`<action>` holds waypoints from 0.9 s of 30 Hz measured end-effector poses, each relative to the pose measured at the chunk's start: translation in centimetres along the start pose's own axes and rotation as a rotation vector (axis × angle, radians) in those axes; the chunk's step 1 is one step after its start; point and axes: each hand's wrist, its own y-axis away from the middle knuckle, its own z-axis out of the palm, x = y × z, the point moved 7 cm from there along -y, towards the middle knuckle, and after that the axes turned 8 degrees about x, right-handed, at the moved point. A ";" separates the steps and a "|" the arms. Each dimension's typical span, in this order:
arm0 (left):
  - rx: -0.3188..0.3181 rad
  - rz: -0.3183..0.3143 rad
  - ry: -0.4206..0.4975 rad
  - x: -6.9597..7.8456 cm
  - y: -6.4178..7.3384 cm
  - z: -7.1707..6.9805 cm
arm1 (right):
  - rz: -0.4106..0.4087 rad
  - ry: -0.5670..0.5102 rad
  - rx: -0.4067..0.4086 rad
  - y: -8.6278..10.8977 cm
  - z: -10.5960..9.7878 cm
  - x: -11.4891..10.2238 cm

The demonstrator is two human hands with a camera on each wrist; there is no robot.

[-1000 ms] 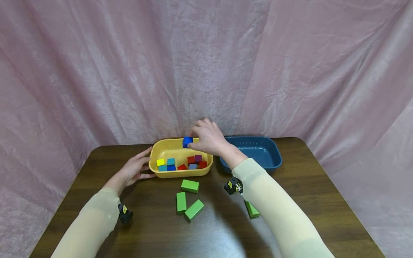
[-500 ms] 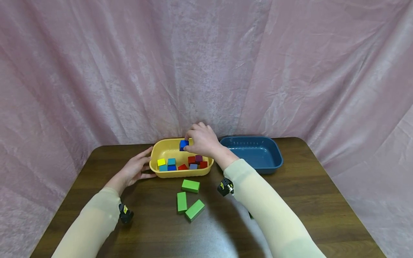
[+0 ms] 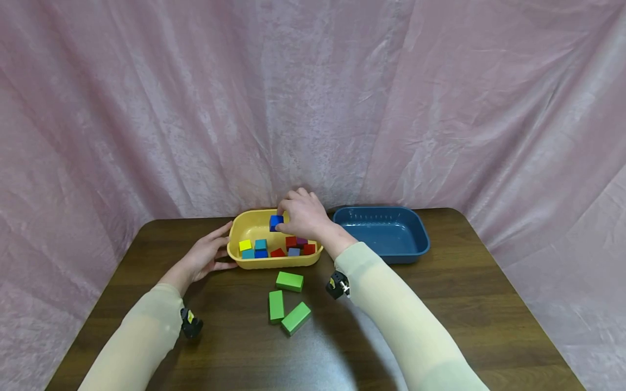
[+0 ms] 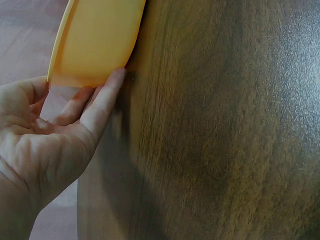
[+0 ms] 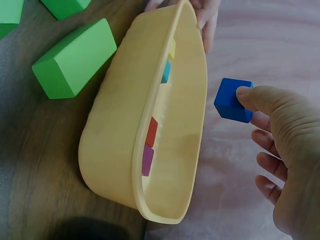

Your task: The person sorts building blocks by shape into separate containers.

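Observation:
My right hand [image 3: 305, 217] pinches a blue cube [image 3: 276, 223] between thumb and fingers, held above the back part of a yellow plastic basin [image 3: 276, 264]. In the right wrist view the thumb lies on the cube's face, with other fingertips behind it. My left hand [image 3: 202, 258] touches the basin's left end with spread, fairly straight fingers, as the left wrist view also shows. Along the basin's near side lie several small blocks: a yellow cube [image 3: 245, 245], teal ones, a blue one, red ones, a purple one partly hidden and a grey-blue one [image 3: 294, 252].
A dark blue basin [image 3: 424, 252] stands right of the yellow one. Three green rectangular blocks lie on the wooden table before the yellow basin, one of them nearest it [image 3: 289, 281]. A pink curtain [image 3: 313, 108] hangs directly behind both basins.
My right hand has moved left and slightly toward the near side, carrying the blue cube. Its sleeve now covers a green block seen at the right earlier. The left hand stays at the basin's end.

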 end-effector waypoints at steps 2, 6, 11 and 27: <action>0.000 -0.003 0.001 0.0 0.0 0.1 | 0.002 0.004 0.000 0.0 0.1 0.0; 0.000 -0.010 0.003 0.1 -0.1 0.2 | 0.005 -0.003 0.004 0.2 0.1 0.0; -0.003 -0.011 0.005 0.1 -0.1 0.4 | -0.005 -0.017 0.017 0.4 -0.3 0.0; -0.001 -0.006 -0.014 0.3 0.0 0.2 | -0.114 -0.047 0.183 2.7 -6.4 0.2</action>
